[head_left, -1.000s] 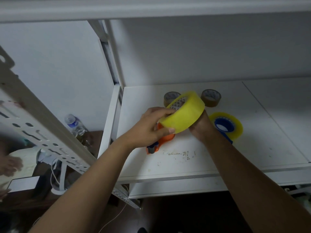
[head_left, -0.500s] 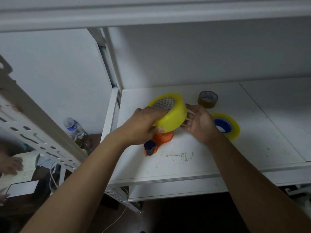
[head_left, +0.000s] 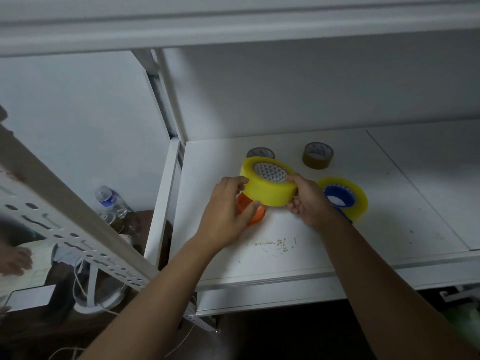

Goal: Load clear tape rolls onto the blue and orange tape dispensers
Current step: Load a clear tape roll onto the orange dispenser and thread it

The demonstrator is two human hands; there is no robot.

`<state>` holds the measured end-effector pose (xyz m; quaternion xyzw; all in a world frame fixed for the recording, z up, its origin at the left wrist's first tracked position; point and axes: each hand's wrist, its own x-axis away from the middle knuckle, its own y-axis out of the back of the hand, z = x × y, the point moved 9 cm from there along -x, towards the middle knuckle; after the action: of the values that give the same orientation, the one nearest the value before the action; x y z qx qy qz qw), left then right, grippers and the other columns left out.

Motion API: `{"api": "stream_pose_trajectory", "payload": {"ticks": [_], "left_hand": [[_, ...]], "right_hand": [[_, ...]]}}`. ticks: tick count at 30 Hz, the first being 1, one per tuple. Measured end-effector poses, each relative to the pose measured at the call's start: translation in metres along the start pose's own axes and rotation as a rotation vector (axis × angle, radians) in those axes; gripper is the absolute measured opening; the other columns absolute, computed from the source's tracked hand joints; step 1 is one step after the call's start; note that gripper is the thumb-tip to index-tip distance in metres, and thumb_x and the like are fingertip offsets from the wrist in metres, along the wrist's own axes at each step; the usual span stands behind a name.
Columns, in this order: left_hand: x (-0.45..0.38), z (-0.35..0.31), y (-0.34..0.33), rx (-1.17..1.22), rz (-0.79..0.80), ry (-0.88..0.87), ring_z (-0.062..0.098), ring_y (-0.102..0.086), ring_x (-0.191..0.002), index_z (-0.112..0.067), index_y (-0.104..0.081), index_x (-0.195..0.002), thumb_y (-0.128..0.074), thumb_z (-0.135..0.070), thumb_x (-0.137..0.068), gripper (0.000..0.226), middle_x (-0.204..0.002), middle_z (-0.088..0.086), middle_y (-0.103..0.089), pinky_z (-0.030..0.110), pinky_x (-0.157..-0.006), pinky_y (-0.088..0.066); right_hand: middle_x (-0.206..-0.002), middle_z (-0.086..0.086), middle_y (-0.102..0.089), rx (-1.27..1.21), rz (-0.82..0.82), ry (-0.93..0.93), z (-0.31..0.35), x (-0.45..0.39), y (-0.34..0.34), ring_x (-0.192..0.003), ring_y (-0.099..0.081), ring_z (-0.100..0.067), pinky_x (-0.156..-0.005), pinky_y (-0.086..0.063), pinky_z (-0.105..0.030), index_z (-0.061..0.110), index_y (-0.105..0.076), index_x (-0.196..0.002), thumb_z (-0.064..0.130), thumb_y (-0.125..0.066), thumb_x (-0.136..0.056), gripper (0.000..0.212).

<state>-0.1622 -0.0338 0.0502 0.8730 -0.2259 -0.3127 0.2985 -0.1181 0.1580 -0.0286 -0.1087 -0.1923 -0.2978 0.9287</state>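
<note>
Yellow-tinted clear tape roll (head_left: pixel 268 187) sits gripped between your left hand (head_left: pixel 226 211) and right hand (head_left: pixel 307 201), fingers curled round its rim, directly above the orange dispenser (head_left: pixel 250 210). Tilted so, its core could miss the hub and jam. Half a second ago your right fingers were spread off it.

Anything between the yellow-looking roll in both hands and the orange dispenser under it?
Nothing visible. The tape roll, held by the left hand and right hand, sits directly over the orange dispenser. The left hand's thumb crosses the dispenser's front; the contact underneath is hidden.
</note>
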Motion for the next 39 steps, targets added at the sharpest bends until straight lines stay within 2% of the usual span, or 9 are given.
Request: {"api": "stream_pose_trajectory", "payload": {"ticks": [5, 9, 15, 19, 22, 28, 31, 34, 39], "left_hand": [[-0.007, 0.014, -0.009, 0.121, -0.052, 0.12, 0.014, -0.053, -0.087, -0.017, -0.054, -0.102, -0.065, -0.038, -0.083, 0.03, -0.098, -0.002, -0.052, 0.027, -0.075, -0.045], [-0.012, 0.01, -0.007, 0.111, -0.074, 0.069, 0.005, -0.049, -0.076, -0.017, -0.057, -0.086, -0.063, -0.022, -0.089, 0.009, -0.084, -0.003, -0.052, 0.02, -0.067, -0.039], [-0.007, 0.005, -0.008, 0.052, -0.105, 0.065, 0.011, -0.049, -0.072, -0.014, -0.054, -0.087, -0.058, -0.014, -0.093, 0.007, -0.08, -0.003, -0.057, 0.027, -0.063, -0.04], [-0.014, 0.021, -0.011, 0.079, -0.063, 0.16, 0.014, -0.054, -0.077, -0.014, -0.055, -0.098, -0.062, -0.02, -0.09, 0.012, -0.086, -0.003, -0.06, 0.026, -0.067, -0.043], [-0.017, 0.025, -0.011, 0.039, -0.015, 0.167, 0.016, -0.054, -0.076, -0.013, -0.059, -0.088, -0.063, -0.021, -0.091, 0.009, -0.081, -0.003, -0.059, 0.025, -0.066, -0.041], [-0.019, 0.016, -0.001, -0.08, -0.049, 0.053, 0.024, -0.052, -0.067, -0.009, -0.051, -0.079, -0.048, -0.011, -0.089, 0.01, -0.076, 0.008, -0.059, 0.042, -0.059, -0.046], [-0.016, 0.005, -0.003, -0.108, 0.008, 0.012, 0.022, -0.047, -0.065, -0.016, -0.044, -0.078, -0.036, -0.029, -0.085, 0.017, -0.074, 0.004, -0.054, 0.033, -0.055, -0.037], [-0.009, -0.002, -0.009, -0.119, 0.069, 0.007, 0.02, -0.046, -0.068, -0.012, -0.051, -0.083, -0.03, -0.04, -0.081, 0.035, -0.076, 0.002, -0.054, 0.03, -0.058, -0.032], [-0.004, 0.035, -0.01, 0.069, 0.057, 0.305, 0.015, -0.052, -0.068, -0.017, -0.056, -0.084, -0.058, -0.016, -0.092, 0.008, -0.069, -0.011, -0.055, 0.018, -0.057, -0.036]], "right_hand": [[-0.06, -0.006, -0.047, -0.1, 0.001, 0.009, -0.011, 0.003, -0.008, -0.039, -0.04, -0.014, -0.036, -0.029, -0.022, 0.009, -0.059, -0.096, 0.03, -0.058, -0.092, 0.022], [-0.069, -0.008, -0.05, -0.191, 0.014, 0.034, -0.014, 0.002, -0.013, -0.04, -0.043, -0.013, -0.039, -0.032, -0.023, 0.006, -0.058, -0.106, 0.029, -0.058, -0.092, 0.027], [-0.082, -0.01, -0.054, -0.24, -0.032, 0.071, -0.01, -0.001, -0.012, -0.043, -0.047, -0.014, -0.036, -0.036, -0.024, 0.007, -0.055, -0.118, 0.029, -0.06, -0.092, 0.034], [-0.1, -0.015, -0.058, -0.278, 0.003, 0.025, -0.011, -0.002, -0.017, -0.062, -0.059, -0.021, -0.041, -0.042, -0.025, 0.009, -0.053, -0.122, 0.028, -0.062, -0.092, 0.036], [-0.105, -0.017, -0.061, -0.3, 0.055, 0.003, -0.013, -0.001, -0.021, -0.064, -0.063, -0.022, -0.044, -0.046, -0.026, 0.008, -0.053, -0.124, 0.027, -0.063, -0.092, 0.039], [-0.119, -0.017, -0.062, -0.306, 0.091, -0.044, -0.015, -0.006, -0.021, -0.085, -0.068, -0.028, -0.055, -0.054, -0.03, 0.011, -0.052, -0.128, 0.03, -0.066, -0.089, 0.045], [-0.12, -0.016, -0.063, -0.347, 0.043, -0.027, -0.015, -0.01, -0.02, -0.095, -0.068, -0.032, -0.06, -0.056, -0.033, 0.012, -0.051, -0.129, 0.03, -0.066, -0.089, 0.047], [-0.12, -0.015, -0.063, -0.43, -0.027, -0.019, -0.015, -0.014, -0.014, -0.098, -0.068, -0.033, -0.063, -0.059, -0.037, 0.01, -0.049, -0.13, 0.03, -0.067, -0.088, 0.05], [-0.122, -0.014, -0.06, -0.366, -0.039, -0.031, -0.017, -0.017, -0.013, -0.098, -0.067, -0.034, -0.067, -0.06, -0.04, 0.01, -0.047, -0.13, 0.028, -0.07, -0.086, 0.052]]}}
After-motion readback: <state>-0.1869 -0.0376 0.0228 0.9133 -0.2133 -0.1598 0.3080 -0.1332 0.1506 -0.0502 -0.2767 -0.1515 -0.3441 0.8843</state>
